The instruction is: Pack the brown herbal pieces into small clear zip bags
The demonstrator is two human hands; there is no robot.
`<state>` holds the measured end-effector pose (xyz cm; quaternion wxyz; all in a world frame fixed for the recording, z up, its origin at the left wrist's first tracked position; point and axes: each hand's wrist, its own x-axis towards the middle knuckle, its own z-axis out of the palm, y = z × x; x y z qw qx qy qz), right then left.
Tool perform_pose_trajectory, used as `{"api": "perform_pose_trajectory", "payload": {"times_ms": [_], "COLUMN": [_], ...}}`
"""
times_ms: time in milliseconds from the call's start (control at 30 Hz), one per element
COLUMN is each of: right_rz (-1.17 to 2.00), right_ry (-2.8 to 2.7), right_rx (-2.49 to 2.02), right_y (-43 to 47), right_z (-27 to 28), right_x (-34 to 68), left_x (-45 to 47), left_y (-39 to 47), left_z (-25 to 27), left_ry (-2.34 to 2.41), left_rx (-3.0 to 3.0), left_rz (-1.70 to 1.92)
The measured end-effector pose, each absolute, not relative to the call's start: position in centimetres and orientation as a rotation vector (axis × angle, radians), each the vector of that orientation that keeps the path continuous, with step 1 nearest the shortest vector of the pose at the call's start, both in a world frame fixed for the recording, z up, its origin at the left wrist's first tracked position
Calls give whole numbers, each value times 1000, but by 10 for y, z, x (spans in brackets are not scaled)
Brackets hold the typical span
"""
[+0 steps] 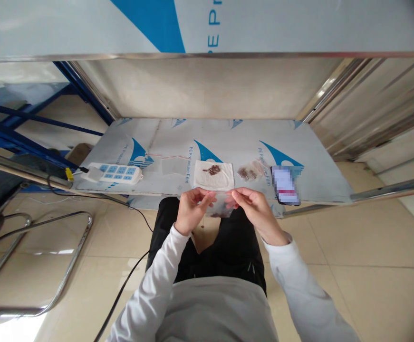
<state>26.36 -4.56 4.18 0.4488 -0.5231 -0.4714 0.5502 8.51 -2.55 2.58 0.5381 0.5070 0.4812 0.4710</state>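
Observation:
Between my two hands hangs a small clear plastic zip bag [218, 209], with a few dark bits near its bottom. My left hand [195, 207] pinches its top edge at one corner, thumb against fingers. At the opposite corner my right hand [251, 207] grips the same edge. Just beyond the bag, on the shelf, lies a folded white cloth or tissue [205, 181] bearing a little heap of small dark brown pieces [214, 169]. To its right rests another clear bag [248, 172] holding similar brown pieces.
A film-covered metal shelf [228, 133] spans the front. On it lie a white power strip [121, 174], flat clear bags [174, 166] and a phone [285, 185] at the right edge. An upper metal panel [281, 28] overhangs. A chair's metal frame [81, 256] stands left.

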Motion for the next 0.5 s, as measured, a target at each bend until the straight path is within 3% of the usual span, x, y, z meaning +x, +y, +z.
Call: {"api": "perform_pose_trajectory", "payload": {"times_ms": [500], "right_rz": [1524], "right_ry": [-930], "right_rx": [-1257], "right_y": [-23], "right_z": [63], "right_x": [249], "left_x": [96], "left_y": [-3], "left_z": [57], "left_ry": [1105], "left_rx": [1090], "left_rz": [1006]}}
